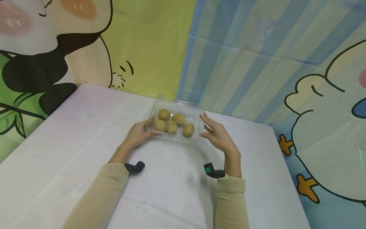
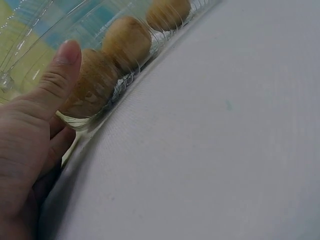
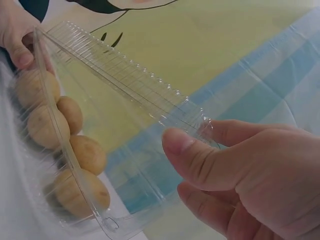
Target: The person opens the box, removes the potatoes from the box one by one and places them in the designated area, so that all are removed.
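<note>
A clear plastic clamshell box [image 1: 160, 104] holds several small round potatoes [image 1: 178, 118]. Its hinged lid [image 3: 145, 95] stands partly raised from the base in the right wrist view. My left hand [image 1: 138, 135] grips the left end of the box, with the thumb against its front wall in the left wrist view and the other fingers partly hidden behind. At the other end, my right hand [image 1: 216, 133] pinches the lid's corner between thumb and index finger, apart from the potatoes [image 3: 82, 192].
The box is over the far part of a table covered with a white cloth [image 1: 166, 181]. Behind it hangs a printed curtain [image 1: 154, 47] with cartoon figures and stripes. A dark wrist camera [image 1: 135, 167] sits on the left forearm, and another wrist camera [image 1: 214, 171] on the right.
</note>
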{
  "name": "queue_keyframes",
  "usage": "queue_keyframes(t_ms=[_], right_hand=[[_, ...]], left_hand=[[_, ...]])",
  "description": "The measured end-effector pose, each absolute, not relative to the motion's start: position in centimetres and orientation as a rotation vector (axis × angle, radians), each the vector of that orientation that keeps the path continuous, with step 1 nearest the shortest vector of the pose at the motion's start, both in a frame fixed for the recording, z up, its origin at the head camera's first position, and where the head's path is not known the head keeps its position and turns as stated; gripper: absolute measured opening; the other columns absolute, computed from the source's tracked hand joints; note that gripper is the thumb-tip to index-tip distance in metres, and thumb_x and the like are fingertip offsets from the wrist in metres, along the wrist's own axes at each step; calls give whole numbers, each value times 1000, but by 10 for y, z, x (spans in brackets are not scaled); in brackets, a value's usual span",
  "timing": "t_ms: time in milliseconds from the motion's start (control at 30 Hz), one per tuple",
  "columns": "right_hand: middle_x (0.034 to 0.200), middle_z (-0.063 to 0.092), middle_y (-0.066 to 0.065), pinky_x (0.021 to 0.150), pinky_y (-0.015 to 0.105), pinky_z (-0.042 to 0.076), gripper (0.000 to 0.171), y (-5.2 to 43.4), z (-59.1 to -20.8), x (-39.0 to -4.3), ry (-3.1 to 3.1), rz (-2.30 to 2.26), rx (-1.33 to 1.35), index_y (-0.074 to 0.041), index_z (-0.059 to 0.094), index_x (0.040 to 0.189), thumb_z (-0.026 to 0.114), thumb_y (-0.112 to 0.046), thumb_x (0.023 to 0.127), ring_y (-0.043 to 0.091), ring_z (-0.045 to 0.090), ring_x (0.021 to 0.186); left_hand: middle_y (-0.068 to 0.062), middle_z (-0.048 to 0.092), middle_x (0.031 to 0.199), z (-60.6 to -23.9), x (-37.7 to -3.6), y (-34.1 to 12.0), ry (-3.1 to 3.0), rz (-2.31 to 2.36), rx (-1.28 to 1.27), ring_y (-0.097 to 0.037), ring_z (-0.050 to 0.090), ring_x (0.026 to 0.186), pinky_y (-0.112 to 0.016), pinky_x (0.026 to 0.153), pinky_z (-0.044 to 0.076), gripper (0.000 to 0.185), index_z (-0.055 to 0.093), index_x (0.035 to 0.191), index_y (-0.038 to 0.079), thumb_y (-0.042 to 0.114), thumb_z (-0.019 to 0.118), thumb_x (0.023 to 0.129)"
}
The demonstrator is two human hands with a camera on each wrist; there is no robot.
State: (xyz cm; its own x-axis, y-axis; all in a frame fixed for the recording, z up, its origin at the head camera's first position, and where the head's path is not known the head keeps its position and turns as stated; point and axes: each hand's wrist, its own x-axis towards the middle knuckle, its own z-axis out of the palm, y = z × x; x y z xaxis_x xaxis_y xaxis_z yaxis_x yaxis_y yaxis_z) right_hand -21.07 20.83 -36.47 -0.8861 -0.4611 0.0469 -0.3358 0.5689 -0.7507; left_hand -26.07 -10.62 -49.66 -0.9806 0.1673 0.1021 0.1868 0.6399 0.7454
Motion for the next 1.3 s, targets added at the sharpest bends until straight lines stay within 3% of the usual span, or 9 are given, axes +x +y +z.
queue_keyframes(t_ms=[300,600,733,833,900,967,1100,1200,1300], right_hand=[[150,17,6,97,32,44,68,214,-377,-222,2753,-1091,-704,-27,22,142,59,-14,86,18,40,127],[148,23,1,98,33,43,64,215,-378,-222,2840,-1054,-712,-32,22,141,56,-19,88,19,45,123],[145,30,1,92,33,48,63,214,-378,-222,2898,-999,-714,-32,22,141,55,-20,89,19,53,116],[126,54,7,76,29,50,61,213,-378,-222,2959,-955,-739,-29,23,141,54,-19,89,15,60,87],[102,61,6,67,26,45,60,212,-378,-222,2997,-935,-756,-27,24,141,53,-18,90,12,52,68],[81,56,3,62,25,41,58,210,-377,-222,3039,-915,-781,-24,26,141,52,-19,90,11,42,58],[67,46,1,61,26,38,54,204,-375,-221,3133,-894,-790,-20,28,141,49,-22,91,12,36,53],[72,56,4,64,27,42,52,198,-375,-220,3208,-904,-758,-18,32,140,49,-24,91,14,43,57],[95,66,10,70,28,48,50,193,-376,-221,3280,-915,-710,-14,36,138,50,-23,90,15,56,69]], left_hand=[[-8,50,133,-496,-261,-107,-2838,-1331,-259,-35,46,120,-49,98,39,93,43,134,21,71,62,58],[-11,45,136,-494,-261,-106,-2857,-1345,-267,-35,42,124,-49,100,37,95,37,138,24,71,61,59],[-12,46,136,-494,-261,-106,-2861,-1346,-259,-33,46,121,-49,99,38,95,36,138,25,71,61,59],[-13,50,131,-495,-261,-106,-2858,-1334,-257,-31,50,114,-48,95,41,94,37,138,25,71,61,59],[-13,55,125,-495,-262,-105,-2858,-1329,-255,-28,52,105,-47,90,43,94,37,137,25,71,61,59],[-12,56,123,-496,-262,-105,-2853,-1321,-259,-28,52,104,-46,89,44,93,39,137,24,70,61,60],[-12,58,117,-496,-262,-105,-2845,-1322,-260,-25,51,94,-44,84,45,91,42,135,24,71,61,60],[-11,60,113,-496,-263,-105,-2830,-1329,-261,-24,49,89,-43,83,45,89,44,134,24,70,62,60],[-9,58,120,-497,-264,-106,-2814,-1341,-268,-24,51,94,-45,87,45,88,45,133,22,69,62,61]])
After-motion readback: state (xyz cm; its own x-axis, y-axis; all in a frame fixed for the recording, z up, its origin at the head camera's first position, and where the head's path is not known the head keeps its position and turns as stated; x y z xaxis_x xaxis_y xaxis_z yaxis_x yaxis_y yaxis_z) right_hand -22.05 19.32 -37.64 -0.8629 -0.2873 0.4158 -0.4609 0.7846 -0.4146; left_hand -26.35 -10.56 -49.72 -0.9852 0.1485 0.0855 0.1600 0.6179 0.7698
